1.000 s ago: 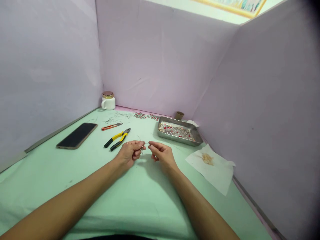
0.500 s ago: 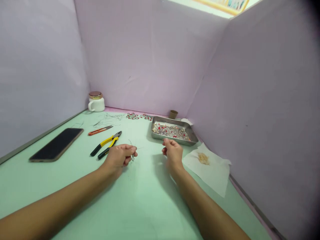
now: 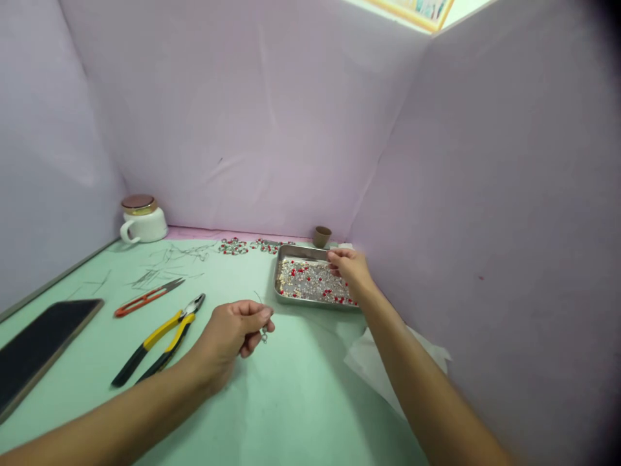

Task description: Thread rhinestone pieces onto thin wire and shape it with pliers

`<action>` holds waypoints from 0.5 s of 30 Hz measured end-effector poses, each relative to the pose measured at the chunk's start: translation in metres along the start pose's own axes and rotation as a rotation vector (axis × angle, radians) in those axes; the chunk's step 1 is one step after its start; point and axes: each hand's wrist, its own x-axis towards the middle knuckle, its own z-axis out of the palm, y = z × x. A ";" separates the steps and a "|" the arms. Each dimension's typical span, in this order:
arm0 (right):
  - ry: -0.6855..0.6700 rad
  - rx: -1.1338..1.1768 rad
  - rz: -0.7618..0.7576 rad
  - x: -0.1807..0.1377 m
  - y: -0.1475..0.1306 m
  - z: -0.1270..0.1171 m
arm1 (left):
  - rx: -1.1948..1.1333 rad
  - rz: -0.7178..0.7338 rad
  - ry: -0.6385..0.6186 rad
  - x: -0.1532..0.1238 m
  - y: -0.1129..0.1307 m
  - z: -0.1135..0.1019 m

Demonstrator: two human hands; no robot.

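Observation:
My left hand (image 3: pixel 237 333) is closed in a pinch above the green tabletop. Between its thumb and fingers is a small beaded wire piece (image 3: pixel 264 336); clear beads hang below the fingers and a thin wire end sticks up. My right hand (image 3: pixel 352 268) hovers over the right part of a metal tray (image 3: pixel 310 302). Its thumb and fingertips are pressed together, and whatever they hold, if anything, is too small to make out. Loose red, clear and cream beads (image 3: pixel 306 279) are spread across the tray. My right hand and forearm hide the tray's right end.
Pliers (image 3: pixel 167 336) with yellow-black handles, orange thread snips (image 3: pixel 148 299) and a dark phone (image 3: pixel 41 349) lie on the left. Cut wires (image 3: pixel 182 252) and red-clear beaded pieces (image 3: pixel 233 246) lie behind. A white lidded mug (image 3: pixel 145 225), brown cup (image 3: pixel 321 236) and white paper (image 3: pixel 371 362) surround them.
My right hand has moved from in front of the tray forward to over it. My left hand still pinches the beaded wire piece. The camera view has turned right.

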 end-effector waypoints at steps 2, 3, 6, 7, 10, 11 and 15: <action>-0.048 -0.106 -0.033 0.013 0.010 0.006 | -0.061 0.087 0.014 0.011 -0.002 0.009; -0.072 -0.162 -0.051 0.018 0.015 0.009 | -0.087 0.107 0.040 0.017 -0.007 0.012; -0.132 -0.324 -0.091 0.025 0.026 0.016 | -0.063 0.073 0.090 0.033 -0.031 0.015; -0.147 -0.372 -0.095 0.026 0.028 0.018 | -0.020 0.059 0.106 0.037 -0.040 0.013; -0.166 -0.511 -0.093 0.027 0.029 0.018 | 0.039 0.037 0.105 0.045 -0.058 0.006; -0.169 -0.580 -0.098 0.028 0.029 0.017 | 0.041 0.036 0.109 0.046 -0.061 0.005; -0.255 -0.885 -0.111 0.034 0.027 0.005 | 0.050 0.021 0.159 0.043 -0.059 0.007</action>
